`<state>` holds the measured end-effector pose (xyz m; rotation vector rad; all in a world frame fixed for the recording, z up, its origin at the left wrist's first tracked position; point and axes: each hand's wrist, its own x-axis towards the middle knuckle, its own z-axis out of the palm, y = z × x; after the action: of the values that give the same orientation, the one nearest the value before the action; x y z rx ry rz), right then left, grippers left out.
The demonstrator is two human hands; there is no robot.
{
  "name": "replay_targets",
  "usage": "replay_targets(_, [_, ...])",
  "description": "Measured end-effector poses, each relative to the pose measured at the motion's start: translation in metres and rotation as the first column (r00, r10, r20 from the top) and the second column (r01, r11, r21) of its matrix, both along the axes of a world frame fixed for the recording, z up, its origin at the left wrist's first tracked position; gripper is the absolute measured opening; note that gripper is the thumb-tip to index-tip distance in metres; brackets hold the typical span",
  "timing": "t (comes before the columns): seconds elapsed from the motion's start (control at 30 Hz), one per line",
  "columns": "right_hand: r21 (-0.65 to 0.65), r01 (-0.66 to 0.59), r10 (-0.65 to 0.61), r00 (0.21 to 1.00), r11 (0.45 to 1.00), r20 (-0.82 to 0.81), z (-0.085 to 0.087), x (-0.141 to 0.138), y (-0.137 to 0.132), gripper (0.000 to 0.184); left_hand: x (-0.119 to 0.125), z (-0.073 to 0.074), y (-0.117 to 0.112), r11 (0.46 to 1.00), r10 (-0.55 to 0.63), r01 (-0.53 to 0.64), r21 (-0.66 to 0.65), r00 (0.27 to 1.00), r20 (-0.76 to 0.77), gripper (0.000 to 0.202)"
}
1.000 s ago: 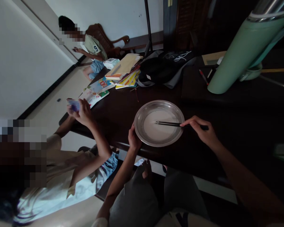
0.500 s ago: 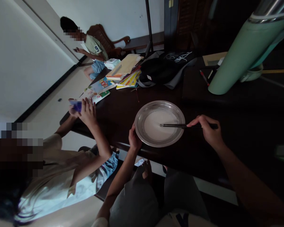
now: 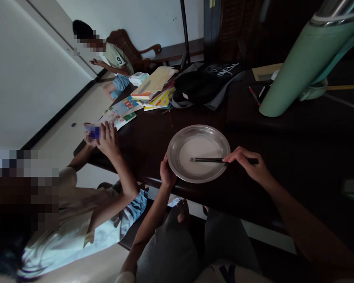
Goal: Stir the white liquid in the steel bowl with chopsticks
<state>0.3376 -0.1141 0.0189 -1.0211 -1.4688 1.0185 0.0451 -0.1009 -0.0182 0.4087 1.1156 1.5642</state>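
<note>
A round steel plate [image 3: 177, 138] with a whitish layer in its well lies on the dark table [image 3: 283, 129] in front of me. My left hand [image 3: 166, 173] grips the plate's near left rim at the table edge, fingers closed on it. My right hand [image 3: 250, 167] is closed on a pair of black chopsticks [image 3: 208, 160]. The chopsticks point left across the plate, tips resting in the whitish middle.
A tall green flask [image 3: 301, 63] stands at the right back. A black bag [image 3: 203, 84] and a pile of books [image 3: 155, 90] lie at the far end. A person at my left holds a phone [image 3: 92, 131]; another person sits farther back by a wooden chair.
My right hand pulled the chopsticks to the right, then pushed them left again, so their tips now lie farther left in the plate. My left hand stayed on the rim.
</note>
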Motion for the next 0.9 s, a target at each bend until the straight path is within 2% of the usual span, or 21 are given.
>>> replay_targets(0.07, [0.029,0.052,-0.052,0.998,0.998,0.027,0.0006,0.0015,0.0005,0.033,0.0003,0.0002,0.0,1.0,0.0,0.0,-0.004,1.0,-0.023,0.021])
replay_targets(0.13, [0.029,0.162,-0.161,0.987,0.986,-0.028,0.0007,0.0038,0.0013,0.038,0.0006,0.0004,0.0,1.0,-0.007,0.006,-0.001,0.999,-0.037,0.02])
replay_targets(0.2, [0.006,0.199,-0.197,0.976,0.98,-0.096,0.0008,0.0043,0.0014,0.043,0.0006,0.0006,0.0001,1.0,-0.018,0.018,0.007,1.0,-0.022,0.019])
replay_targets(0.27, [0.003,0.129,-0.128,0.988,0.992,-0.088,0.0013,0.0024,0.0008,0.042,0.0004,0.0007,0.0001,1.0,-0.024,0.024,0.019,1.0,0.002,0.019])
replay_targets(0.37, [0.052,0.004,-0.006,0.999,0.999,0.049,0.0018,-0.0003,-0.0001,0.034,0.0004,0.001,0.0,1.0,-0.02,0.02,0.017,1.0,-0.012,0.02])
replay_targets(0.43, [0.089,0.047,-0.054,0.995,0.995,0.085,0.0013,0.0009,0.0001,0.033,0.0008,0.0015,-0.0001,1.0,-0.011,0.011,0.004,0.999,-0.047,0.022])
replay_targets(0.5, [0.077,0.159,-0.161,0.987,0.984,0.019,0.0004,0.0035,0.0004,0.038,0.0013,0.0019,-0.0002,1.0,-0.004,0.004,-0.003,0.998,-0.069,0.023])
replay_targets(0.57, [0.037,0.2,-0.197,0.978,0.979,-0.068,0.0,0.0043,0.0004,0.043,0.0015,0.0022,-0.0003,1.0,-0.006,0.006,-0.005,0.997,-0.072,0.023])
replay_targets(0.63, [0.02,0.126,-0.124,0.99,0.992,-0.07,0.0008,0.0024,0.0,0.043,0.0014,0.0023,-0.0004,1.0,-0.013,0.012,-0.008,0.998,-0.061,0.022])
replay_targets(0.7, [0.047,0.026,-0.027,1.0,0.999,0.017,0.0024,-0.0004,-0.0002,0.037,0.0011,0.0023,-0.0004,1.0,-0.013,0.012,-0.007,0.999,-0.043,0.021])
replay_targets(0.77, [0.095,0.008,-0.017,0.995,0.995,0.098,0.0036,-0.0009,0.0003,0.032,0.0011,0.0025,-0.0002,1.0,-0.007,0.007,0.003,1.0,-0.02,0.02])
replay_targets(0.83, [0.121,0.113,-0.122,0.99,0.986,0.067,0.0035,0.0013,0.0009,0.035,0.0013,0.0028,0.0,1.0,-0.005,0.005,0.016,1.0,0.001,0.019])
replay_targets(0.9, [0.082,0.228,-0.225,0.973,0.97,-0.049,0.0024,0.0035,0.001,0.043,0.0016,0.0032,0.0,1.0,-0.011,0.011,0.013,1.0,0.002,0.018])
